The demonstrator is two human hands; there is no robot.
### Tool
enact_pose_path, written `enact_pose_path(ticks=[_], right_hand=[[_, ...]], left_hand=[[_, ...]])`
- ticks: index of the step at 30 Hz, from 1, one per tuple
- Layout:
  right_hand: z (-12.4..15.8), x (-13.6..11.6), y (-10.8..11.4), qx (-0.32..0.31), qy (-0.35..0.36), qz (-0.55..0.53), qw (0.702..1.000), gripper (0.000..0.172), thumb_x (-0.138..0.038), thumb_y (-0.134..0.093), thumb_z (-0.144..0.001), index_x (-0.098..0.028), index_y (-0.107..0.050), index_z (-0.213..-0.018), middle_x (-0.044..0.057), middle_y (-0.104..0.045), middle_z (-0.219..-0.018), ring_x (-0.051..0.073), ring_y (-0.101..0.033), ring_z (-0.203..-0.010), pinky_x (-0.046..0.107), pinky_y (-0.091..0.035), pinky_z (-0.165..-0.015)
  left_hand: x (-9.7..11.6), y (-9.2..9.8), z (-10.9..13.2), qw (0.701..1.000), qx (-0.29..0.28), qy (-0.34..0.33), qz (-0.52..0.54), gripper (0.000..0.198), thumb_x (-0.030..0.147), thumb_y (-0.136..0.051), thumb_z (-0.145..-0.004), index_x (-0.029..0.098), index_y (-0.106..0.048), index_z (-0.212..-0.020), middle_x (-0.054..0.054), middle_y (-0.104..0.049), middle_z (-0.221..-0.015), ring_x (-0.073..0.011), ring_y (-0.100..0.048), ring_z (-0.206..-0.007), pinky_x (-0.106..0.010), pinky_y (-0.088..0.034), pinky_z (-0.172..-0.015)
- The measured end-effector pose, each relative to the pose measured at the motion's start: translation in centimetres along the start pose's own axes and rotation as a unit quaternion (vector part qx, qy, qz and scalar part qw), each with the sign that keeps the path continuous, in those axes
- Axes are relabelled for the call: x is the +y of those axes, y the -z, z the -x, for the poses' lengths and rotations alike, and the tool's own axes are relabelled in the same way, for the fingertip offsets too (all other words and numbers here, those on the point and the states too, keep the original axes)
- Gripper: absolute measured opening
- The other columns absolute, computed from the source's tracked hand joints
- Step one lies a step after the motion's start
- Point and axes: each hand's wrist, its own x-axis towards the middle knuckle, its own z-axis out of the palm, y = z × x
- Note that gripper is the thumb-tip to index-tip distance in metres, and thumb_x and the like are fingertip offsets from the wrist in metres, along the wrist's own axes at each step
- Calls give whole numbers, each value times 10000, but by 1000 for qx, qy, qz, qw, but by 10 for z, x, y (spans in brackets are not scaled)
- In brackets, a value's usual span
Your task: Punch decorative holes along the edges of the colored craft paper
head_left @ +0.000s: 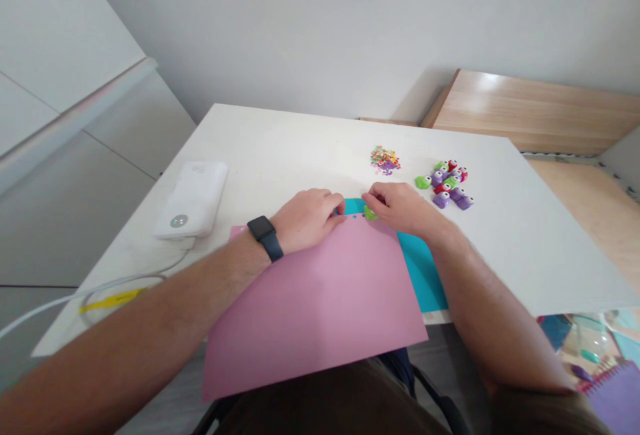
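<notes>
Markings: the white power bank (193,200) at the left of the white table (290,148) bears a faint mark near its far end, too small to read, and a round dark panel with lit characters, likewise illegible; the screen of the watch (265,231) on the left wrist is dark. Count: one power bank, one white cable (55,307), one yellow item (113,299) beside the cable, one watch, one pink sheet (320,295). Blue paper (424,271) shows beyond the pink sheet's far edge and past its right edge; whether this is one sheet or more cannot be told. A cluster of about a dozen craft punches (443,201), in green, red and purple with white tops, lies to the right; overlap prevents an exact figure. One heap of small multicoloured cut-outs (385,160), too many to count, lies beyond the hands. A separate green punch (371,213) is at the pink sheet's far edge, partly covered by the right hand (400,205). The right fingers are bent and gathered at that punch; whether they clamp it cannot be told. The left hand (310,218) rests at the same edge, thumb and forefinger curved toward each other; whether they pinch paper cannot be told. Tiny blue bits (355,216) lie between the hands.
</notes>
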Motion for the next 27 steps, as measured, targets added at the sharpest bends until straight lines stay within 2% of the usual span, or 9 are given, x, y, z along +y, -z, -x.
enact_pose_path(ticks=[8,11,15,27], right_hand=[[0,-1,2,-7,-2,23,1000,399,-432,-446,-1032,-209,-622,-751,33,-680,-704,148,-519,-623,297,-285,-608],[0,-2,3,-10,-1,35,999,402,-433,-438,-1038,-205,-632,-769,39,-695,-729,149,-529,-637,296,-290,-615],[1,-3,3,-14,-4,41,999,404,-432,-433,-1044,-202,-651,-795,47,-714,-761,151,-547,-648,297,-296,-621],[0,-1,2,-4,6,44,999,397,-417,-437,-1047,-205,-648,-786,44,-705,-746,149,-535,-639,298,-289,-621]], left_hand=[[1,5,-4,1000,-25,8,5,145,341,-574,-985,215,-645,-988,-44,-676,-920,-222,-640,-873,-342,-448,-776],[1,7,-4,999,-33,9,9,235,447,-600,-969,217,-645,-993,-44,-671,-931,-223,-634,-870,-339,-439,-760],[1,9,-5,999,-52,16,8,355,546,-703,-874,221,-641,-1002,-40,-659,-937,-229,-628,-869,-332,-428,-736],[1,11,-11,996,-75,37,9,332,548,-662,-893,235,-647,-1003,-40,-657,-940,-221,-624,-846,-321,-409,-705]])
